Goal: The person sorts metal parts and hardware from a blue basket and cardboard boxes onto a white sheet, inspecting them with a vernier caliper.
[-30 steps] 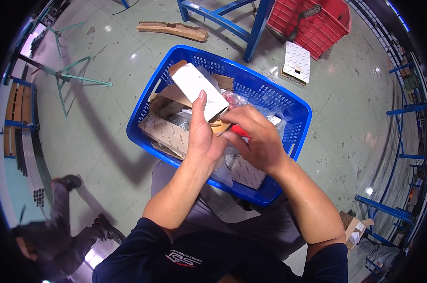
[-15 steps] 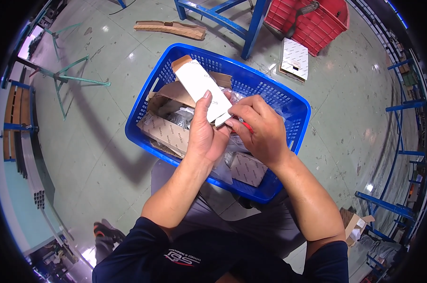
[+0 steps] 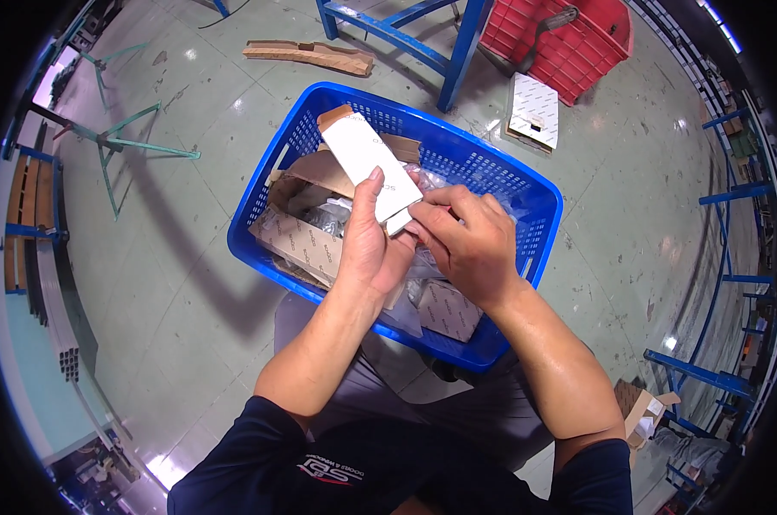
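Note:
A long white cardboard box (image 3: 370,159) is held in my left hand (image 3: 380,249), the thumb lying along its top face. Its far end has a brown flap standing out. At the near end, the fingers of my right hand (image 3: 470,236) are closed on the small end flap (image 3: 400,221). Whatever else may be inside my right hand is hidden. Both hands are above a blue plastic basket (image 3: 526,176). Inside it, below my left hand, is an open brown carton (image 3: 296,240) with plastic-wrapped parts. A smaller brown box (image 3: 449,311) lies beneath my right wrist.
Beyond the basket stand a blue metal frame (image 3: 457,64) and a red crate (image 3: 569,43). A white box (image 3: 533,112) and a strip of brown cardboard (image 3: 307,57) lie on the floor. Green stand legs (image 3: 118,142) are at the left, an open carton (image 3: 642,412) at the lower right.
My right hand has shifted slightly and turned over the box's near end, its fingers drawing closer together. The red object seen by its fingers earlier is now out of sight. The box stays nearly still.

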`<action>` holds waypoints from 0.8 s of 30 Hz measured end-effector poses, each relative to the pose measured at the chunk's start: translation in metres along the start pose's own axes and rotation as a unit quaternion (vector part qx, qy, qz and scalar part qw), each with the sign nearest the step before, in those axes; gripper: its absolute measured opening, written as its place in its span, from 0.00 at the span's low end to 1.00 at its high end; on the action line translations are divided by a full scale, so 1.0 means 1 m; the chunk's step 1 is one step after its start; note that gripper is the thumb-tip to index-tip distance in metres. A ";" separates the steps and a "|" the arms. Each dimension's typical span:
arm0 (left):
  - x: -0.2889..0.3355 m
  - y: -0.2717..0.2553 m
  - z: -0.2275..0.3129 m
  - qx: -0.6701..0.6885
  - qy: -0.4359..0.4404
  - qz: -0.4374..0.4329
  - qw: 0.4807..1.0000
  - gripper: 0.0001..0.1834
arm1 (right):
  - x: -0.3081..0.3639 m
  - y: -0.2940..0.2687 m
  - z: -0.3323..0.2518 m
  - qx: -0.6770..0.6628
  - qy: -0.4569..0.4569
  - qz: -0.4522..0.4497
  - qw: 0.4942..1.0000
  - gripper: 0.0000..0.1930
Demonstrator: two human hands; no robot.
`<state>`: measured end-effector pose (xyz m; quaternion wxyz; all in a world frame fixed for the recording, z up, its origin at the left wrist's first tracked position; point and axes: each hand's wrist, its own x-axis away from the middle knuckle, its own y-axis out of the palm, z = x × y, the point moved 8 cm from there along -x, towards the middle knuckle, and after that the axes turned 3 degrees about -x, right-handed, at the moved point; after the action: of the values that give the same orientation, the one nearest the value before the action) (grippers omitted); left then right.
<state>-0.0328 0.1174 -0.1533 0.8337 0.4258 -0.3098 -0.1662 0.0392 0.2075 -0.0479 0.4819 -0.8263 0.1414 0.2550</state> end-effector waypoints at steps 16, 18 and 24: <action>0.008 0.005 -0.006 -0.060 -0.060 -0.077 0.993 0.26 | -0.006 -0.010 0.025 -0.014 0.059 0.007 0.998 0.26; 0.010 -0.007 -0.007 -0.106 -0.082 -0.091 0.987 0.28 | -0.006 -0.015 0.034 -0.060 0.085 0.004 0.995 0.27; 0.051 -0.052 -0.028 -0.187 -0.216 -0.167 0.944 0.38 | 0.012 0.011 0.079 -0.482 0.347 -0.078 0.801 0.25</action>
<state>0.0231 0.0765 -0.1889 0.7721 0.2616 -0.3700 -0.4456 0.0212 0.2712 -0.0942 -0.0415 -0.9934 0.0929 -0.0525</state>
